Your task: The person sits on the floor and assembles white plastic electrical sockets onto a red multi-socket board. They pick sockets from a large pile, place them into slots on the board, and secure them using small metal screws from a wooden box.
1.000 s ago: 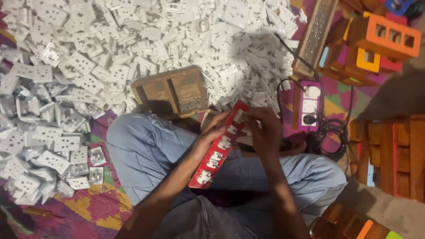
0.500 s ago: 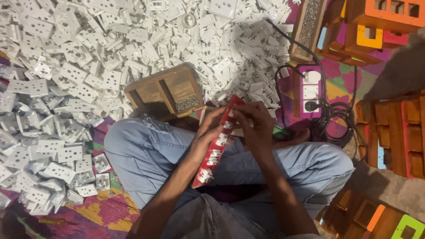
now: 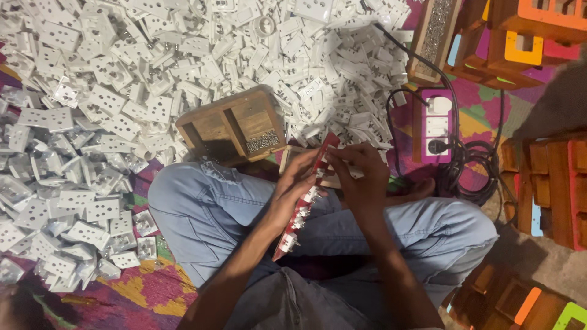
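We see both forearms reaching forward from the bottom edge and meeting above the crossed legs. Our left hand (image 3: 296,186) lies palm inward, fingers curled in a loose grasp. Our right hand (image 3: 361,174) faces it, fingers bent and pinching, fingertips close to the left hand's.

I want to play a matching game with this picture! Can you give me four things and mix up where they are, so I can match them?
Things:
1. red strip
2. wooden tray
3. white socket plates
4. black cable

Places:
A. heaped over the floor, far and left
B. coiled at the right, by the pink extension board
C. held between the left hand and right hand
D. on the floor just beyond the knees

Pairs: 1-C, 2-D, 3-A, 4-B
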The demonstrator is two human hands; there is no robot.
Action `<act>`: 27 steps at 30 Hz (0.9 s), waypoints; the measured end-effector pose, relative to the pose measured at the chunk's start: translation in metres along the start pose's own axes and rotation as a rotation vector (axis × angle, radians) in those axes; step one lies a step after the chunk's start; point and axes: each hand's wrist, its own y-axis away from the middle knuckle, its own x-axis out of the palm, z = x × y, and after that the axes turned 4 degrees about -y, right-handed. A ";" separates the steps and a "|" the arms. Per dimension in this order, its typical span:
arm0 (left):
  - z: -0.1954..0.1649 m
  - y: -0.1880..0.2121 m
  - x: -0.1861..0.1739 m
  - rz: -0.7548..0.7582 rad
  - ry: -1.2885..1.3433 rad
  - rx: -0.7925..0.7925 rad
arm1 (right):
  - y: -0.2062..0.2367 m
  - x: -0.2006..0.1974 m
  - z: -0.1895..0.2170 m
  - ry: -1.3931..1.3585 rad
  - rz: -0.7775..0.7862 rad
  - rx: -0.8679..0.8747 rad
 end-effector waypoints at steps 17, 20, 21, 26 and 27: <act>0.001 0.003 0.000 -0.039 -0.162 0.057 | -0.001 -0.004 0.000 -0.156 0.054 0.073; 0.002 0.003 0.000 -0.061 -0.191 0.042 | -0.001 -0.005 0.000 -0.162 0.071 0.070; 0.002 0.003 0.001 -0.073 -0.215 0.032 | 0.000 -0.005 0.000 -0.126 0.070 0.055; 0.000 0.003 0.001 -0.060 -0.206 0.027 | -0.002 -0.005 0.000 -0.030 0.071 -0.014; -0.001 0.004 0.001 -0.056 -0.215 0.031 | -0.003 -0.006 -0.001 -0.068 0.092 -0.005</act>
